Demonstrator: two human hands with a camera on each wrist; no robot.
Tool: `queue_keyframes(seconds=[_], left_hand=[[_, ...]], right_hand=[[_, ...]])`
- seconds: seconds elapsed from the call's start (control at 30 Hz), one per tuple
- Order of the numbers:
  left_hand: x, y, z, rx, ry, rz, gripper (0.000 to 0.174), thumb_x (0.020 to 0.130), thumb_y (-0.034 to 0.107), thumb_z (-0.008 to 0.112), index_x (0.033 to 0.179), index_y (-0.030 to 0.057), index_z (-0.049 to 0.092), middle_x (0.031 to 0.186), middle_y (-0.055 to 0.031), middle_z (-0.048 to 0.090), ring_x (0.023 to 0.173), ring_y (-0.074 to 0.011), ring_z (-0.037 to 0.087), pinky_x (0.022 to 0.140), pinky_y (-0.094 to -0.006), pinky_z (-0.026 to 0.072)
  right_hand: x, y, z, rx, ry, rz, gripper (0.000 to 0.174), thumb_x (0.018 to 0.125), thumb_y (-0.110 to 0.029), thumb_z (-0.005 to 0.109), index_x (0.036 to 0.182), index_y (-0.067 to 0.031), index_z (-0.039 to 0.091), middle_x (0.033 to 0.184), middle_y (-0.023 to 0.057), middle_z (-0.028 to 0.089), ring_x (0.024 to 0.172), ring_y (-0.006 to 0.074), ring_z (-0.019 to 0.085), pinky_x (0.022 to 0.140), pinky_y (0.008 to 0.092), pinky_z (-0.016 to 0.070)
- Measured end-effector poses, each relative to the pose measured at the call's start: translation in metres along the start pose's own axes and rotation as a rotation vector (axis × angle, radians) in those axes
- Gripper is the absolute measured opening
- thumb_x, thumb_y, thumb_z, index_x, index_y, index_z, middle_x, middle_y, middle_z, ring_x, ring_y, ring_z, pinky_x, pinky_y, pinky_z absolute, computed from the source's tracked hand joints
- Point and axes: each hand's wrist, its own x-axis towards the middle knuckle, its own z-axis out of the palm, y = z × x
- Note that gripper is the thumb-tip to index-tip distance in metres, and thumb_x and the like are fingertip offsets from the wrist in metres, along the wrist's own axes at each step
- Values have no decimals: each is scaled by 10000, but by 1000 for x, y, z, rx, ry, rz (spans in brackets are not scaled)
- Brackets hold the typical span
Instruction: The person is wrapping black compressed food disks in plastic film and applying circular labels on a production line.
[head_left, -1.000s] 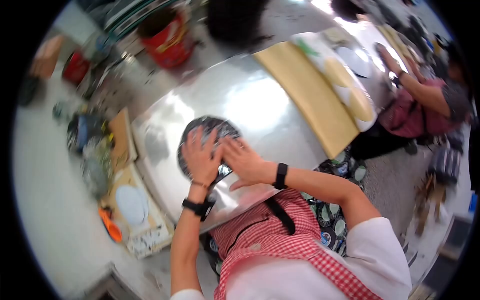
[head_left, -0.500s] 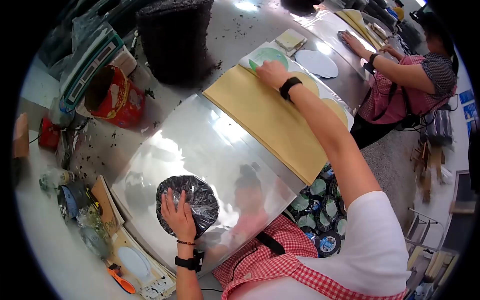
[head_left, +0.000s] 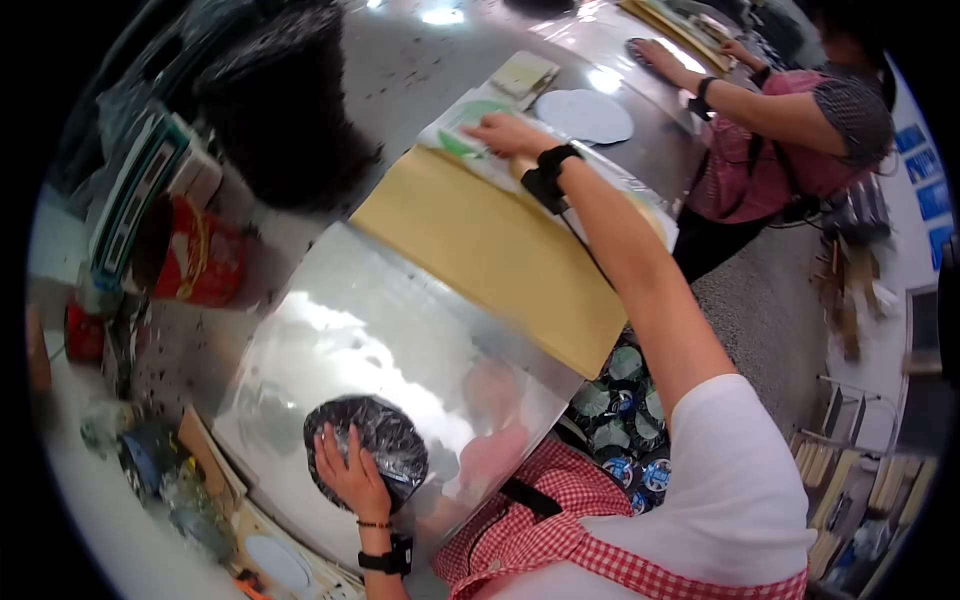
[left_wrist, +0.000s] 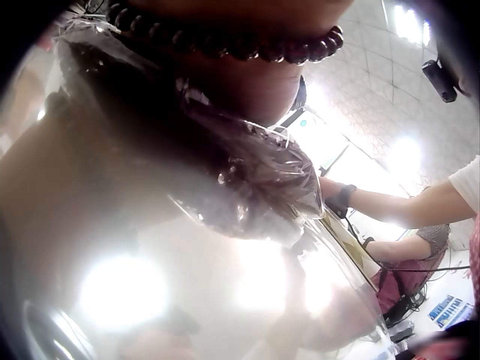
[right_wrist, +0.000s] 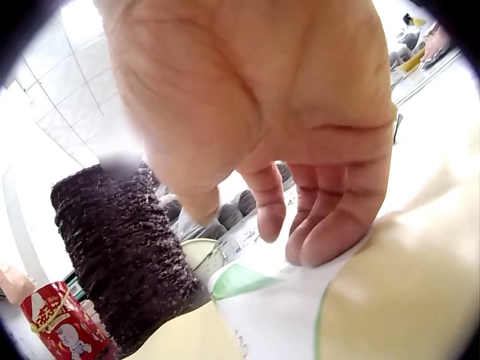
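Note:
My left hand (head_left: 352,477) rests with spread fingers on a round dark bundle (head_left: 400,435) in clear plastic. The bundle lies on a shiny sheet (head_left: 310,335) and, in the left wrist view, its crinkled wrap (left_wrist: 262,180) shows below the beaded bracelet. At arm's length, my right hand (head_left: 512,135) is over a white sheet with green print (head_left: 455,128). In the right wrist view the fingertips of that hand (right_wrist: 262,97) bend loosely down at the printed sheet (right_wrist: 277,319), thumb apart from the fingers. Yellow-brown paper (head_left: 480,270) lies between the two hands.
A tall dark block (head_left: 285,120) and a red bucket (head_left: 205,255) stand at the far left. White round discs (head_left: 585,115) lie beyond the printed sheet. Another person (head_left: 790,130) works at the right. Packed round bundles (head_left: 620,420) sit below the table edge.
Both hands were together on the bundle a second ago. The right hand has since gone across to the printed sheet, while the left has stayed on the bundle. The head view has shifted.

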Motion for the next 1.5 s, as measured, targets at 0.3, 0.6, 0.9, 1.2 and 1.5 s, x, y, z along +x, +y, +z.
queue_keyframes(seconds=[0.3, 0.6, 0.9, 1.2, 1.5], left_hand=[[-1, 4, -4, 19, -20, -5, 388, 997, 215, 387, 1331, 94, 542, 1480, -137, 377, 1374, -366, 291, 1096, -500, 228], [4, 8, -9, -1, -25, -24, 388, 987, 222, 407, 1325, 105, 556, 1480, -142, 377, 1375, -363, 291, 1106, -499, 213], [4, 8, -9, -4, -40, -28, 388, 983, 230, 412, 1320, 107, 562, 1472, -146, 385, 1373, -367, 291, 1097, -518, 217], [3, 8, -9, -20, -33, -42, 382, 984, 242, 412, 1296, 105, 584, 1470, -148, 386, 1372, -369, 289, 1100, -512, 212], [5, 8, -8, 9, -22, -20, 382, 994, 234, 404, 1315, 111, 571, 1475, -124, 387, 1371, -352, 299, 1112, -484, 215]], right_hand=[[5, -8, 19, -367, 77, -30, 733, 699, -628, 699, 1120, -35, 606, 1135, 218, 581, 1058, 342, 587, 868, 432, 486], [13, 10, 13, 10, 50, -87, 554, 739, -513, 742, 919, -4, 615, 831, 94, 631, 798, 188, 598, 676, 332, 471], [2, 1, 1, -143, -138, -240, 338, 827, -368, 728, 848, -60, 591, 750, 6, 548, 705, 119, 497, 589, 276, 388], [-2, 7, -2, -38, -124, -139, 292, 814, -280, 753, 925, -41, 626, 865, 36, 616, 818, 127, 545, 715, 275, 439], [1, -27, 21, -417, 116, -159, 514, 680, -488, 777, 893, -36, 655, 876, 150, 660, 827, 290, 616, 718, 367, 473]])
